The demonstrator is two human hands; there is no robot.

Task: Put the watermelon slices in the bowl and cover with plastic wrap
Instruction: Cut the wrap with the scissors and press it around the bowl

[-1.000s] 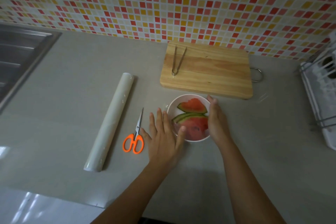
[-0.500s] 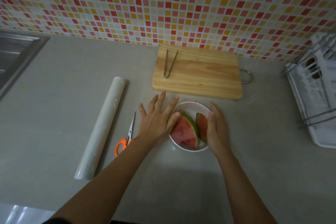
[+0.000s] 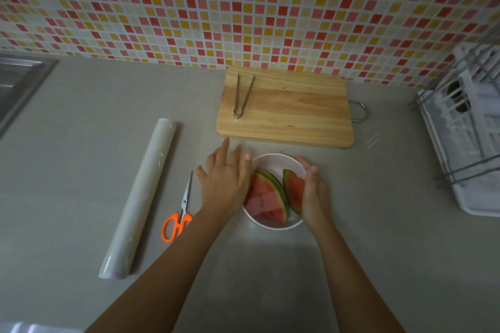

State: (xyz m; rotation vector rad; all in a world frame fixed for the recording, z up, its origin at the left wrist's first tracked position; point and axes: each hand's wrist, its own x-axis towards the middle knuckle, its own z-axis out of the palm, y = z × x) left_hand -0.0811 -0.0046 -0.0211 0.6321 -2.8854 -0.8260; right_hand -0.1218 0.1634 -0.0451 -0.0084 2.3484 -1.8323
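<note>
A white bowl [image 3: 276, 163] stands on the grey counter just in front of the cutting board. Inside it lie watermelon slices [image 3: 266, 201], red flesh up, green rinds curving toward the right. A thin clear film appears to lie over the bowl and spread onto the counter, with a faint crease [image 3: 372, 140] at the right. My left hand [image 3: 226, 184] lies flat, fingers spread, against the bowl's left side. My right hand [image 3: 313, 194] presses edge-on against the bowl's right rim. The plastic wrap roll [image 3: 139, 197] lies at the left.
Orange-handled scissors [image 3: 177, 220] lie between the roll and my left arm. A wooden cutting board [image 3: 292, 111] with metal tongs [image 3: 242, 96] sits behind the bowl. A white dish rack [image 3: 465, 138] stands at the right, a steel sink [image 3: 16, 81] at far left, tiled wall behind.
The bowl has turned, so the slices now lie with rinds to the right. My left hand slid from the bowl's near-left side to its far-left side; my right hand stays on the right rim.
</note>
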